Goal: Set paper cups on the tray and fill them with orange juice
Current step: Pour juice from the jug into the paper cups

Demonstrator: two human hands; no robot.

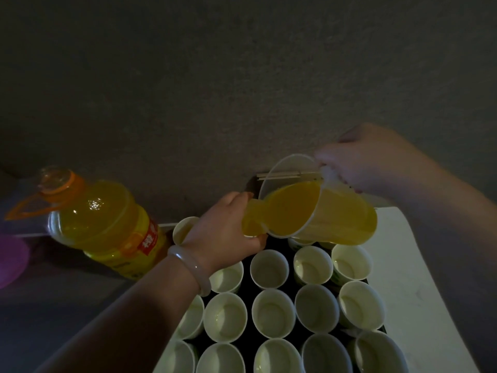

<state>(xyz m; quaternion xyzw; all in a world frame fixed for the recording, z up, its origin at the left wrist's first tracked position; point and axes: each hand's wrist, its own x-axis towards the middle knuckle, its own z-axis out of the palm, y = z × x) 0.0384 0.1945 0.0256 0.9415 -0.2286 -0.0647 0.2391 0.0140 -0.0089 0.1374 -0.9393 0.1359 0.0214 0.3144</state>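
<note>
- The right hand (pixel 376 162) grips the handle of a clear jug (pixel 336 214), fingers curled round it, above the far edge of the tray (pixel 247 281).
- The jug is tipped over to the left, about half full of orange juice, and a broad stream (pixel 252 211) runs from its lip.
- The left hand (pixel 223 224), a pale bracelet (pixel 188 270) on its wrist, reaches over the far rows of the tray; its fingers and thumb are curled round the cup under the stream (pixel 255 235), which the hand almost wholly hides.
- The black tray lies on a white counter (pixel 419 278), reaching to the counter's left edge.
- Paper cups (pixel 269 269) stand upright on the tray in close rows, rims nearly touching, from the far edge to the near edge.
- Their insides look pale yellow-green in the dim light; I cannot tell whether any hold juice.
- One more cup (pixel 184 228) stands at the tray's far left corner, just behind the left hand.
- A large juice bottle (pixel 107 224) with an orange carry handle stands beyond the counter's left edge, on a lower dark surface, mostly full.
- A purple thing (pixel 10 259) shows at the left border, too cut off to identify.
</note>
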